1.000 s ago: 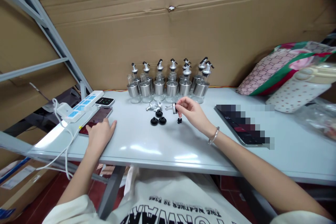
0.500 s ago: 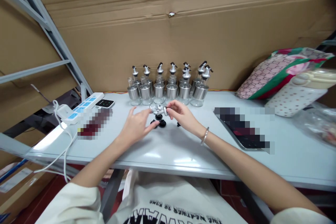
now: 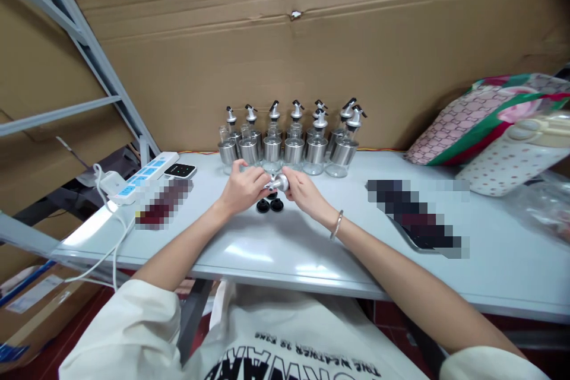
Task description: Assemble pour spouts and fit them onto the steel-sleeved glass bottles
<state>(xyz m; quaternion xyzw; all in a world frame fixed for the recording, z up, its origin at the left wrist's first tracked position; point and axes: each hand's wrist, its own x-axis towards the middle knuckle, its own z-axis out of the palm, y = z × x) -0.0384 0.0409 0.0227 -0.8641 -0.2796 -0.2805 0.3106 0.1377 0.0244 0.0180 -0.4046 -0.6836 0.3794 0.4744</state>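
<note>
A silver pour spout [image 3: 280, 182] is held between my two hands, above the table's middle. My left hand [image 3: 244, 189] closes its fingers on the spout's narrow end. The wider, round end is gripped by my right hand [image 3: 305, 191], which wears a bracelet at the wrist. Just below the spout lie several black plastic stoppers [image 3: 269, 204], partly hidden by the hands. Behind stand glass bottles with steel sleeves [image 3: 294, 151] in two rows. Spouts with black flip levers [image 3: 320, 117] top the back bottles and some front ones; other front bottles have bare necks.
At the left are a white power strip [image 3: 146, 175], its white cable [image 3: 116, 243] and a small black-screened device [image 3: 180, 171]. A phone-like dark slab [image 3: 416, 219], partly blurred out, lies to the right. Beyond it stand a dotted tumbler [image 3: 499, 160] and a patterned bag [image 3: 449, 122]. Cardboard [image 3: 249, 65] backs the table.
My left hand has closed from spread fingers onto the spout's narrow end. The spout has turned in my right hand, and the view has shifted slightly.
</note>
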